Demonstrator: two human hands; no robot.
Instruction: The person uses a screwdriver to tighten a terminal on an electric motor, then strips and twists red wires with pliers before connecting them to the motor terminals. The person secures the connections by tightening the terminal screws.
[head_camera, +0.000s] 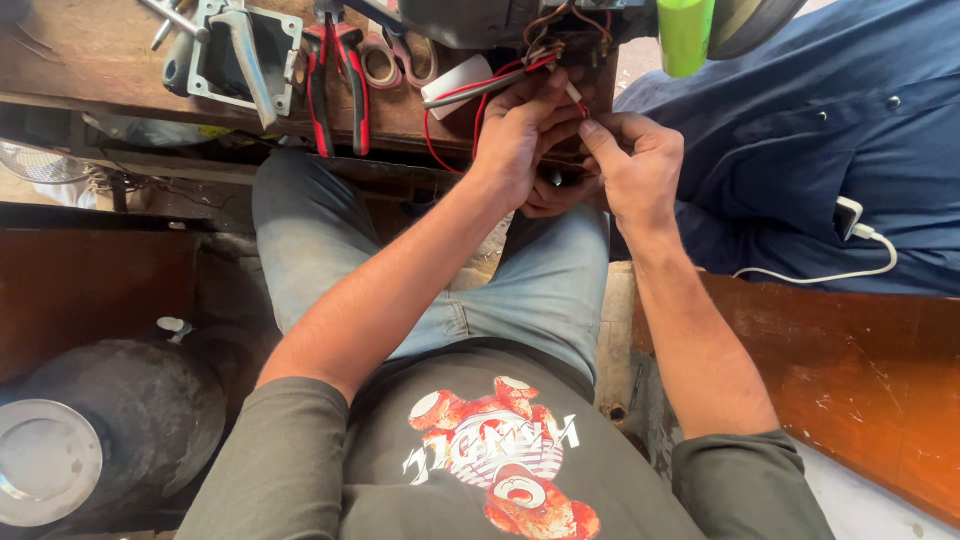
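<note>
While both hands work at the front edge of the wooden workbench (90, 60), the step in hand appears to be the joining or dressing of a wire end on a bundle of red wires (470, 105). The left hand (520, 135) is curled around the bundle just below the dark housing of an appliance (480, 20), holding the leads steady; its fingers are closed on the wires. The right hand (635, 165) pinches a short pale wire end (577, 97) between thumb and forefinger, and the two hands touch at the fingertips. The wires loop down from the appliance over the bench edge, above the person's knees. A white flat part (455, 85) lies against the wires just to the left. On the bench, well apart from the hands, lie red-handled pliers (338, 70), scissors (395, 60) and a grey metal bracket (245, 50). A green cylindrical part (685, 35) stands beside the appliance. At the right, a second person in blue clothing (820, 130) sits close, with a white cable (820, 272) running to a pocket. As a judgement, the next move calls for fine fingertip control: the bundle held motionless, the loose end guided precisely.
</note>
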